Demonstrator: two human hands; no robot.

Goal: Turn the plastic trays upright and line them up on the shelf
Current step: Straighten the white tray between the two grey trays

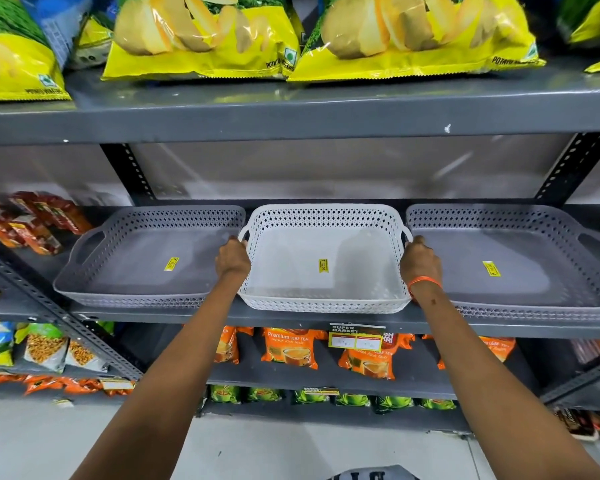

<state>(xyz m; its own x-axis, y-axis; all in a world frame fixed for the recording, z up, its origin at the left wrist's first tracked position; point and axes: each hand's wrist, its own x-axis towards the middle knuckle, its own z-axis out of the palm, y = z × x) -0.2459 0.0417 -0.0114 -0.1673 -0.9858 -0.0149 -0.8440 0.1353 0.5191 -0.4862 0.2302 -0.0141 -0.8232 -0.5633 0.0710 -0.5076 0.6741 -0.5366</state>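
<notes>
Presently, three plastic trays sit upright in a row on the grey shelf (291, 318), taken here relative to the white tray (323, 261) at the middle. Left of the white tray stands the left grey tray (142, 258), open side up, its near rim at the shelf edge and its right wall just beside the white tray. A yellow sticker (171, 264) lies on its floor. The left hand (232, 259) is at the white tray's left handle, fingers curled around the handle loop, gripping it. The white tray itself is upright, its front edge overhanging the shelf lip slightly; a yellow label (323, 265) is on its floor. The right hand (420, 261) is at the white tray's right handle, fingers closed on it; an orange band (425, 281) circles that wrist. Right of the white tray stands the right grey tray (513, 265), upright, its left wall close against the right hand. Below the white tray, a price tag (355, 337) hangs from the shelf edge. Above it, chip bags (201, 36) rest on the upper shelf.
</notes>
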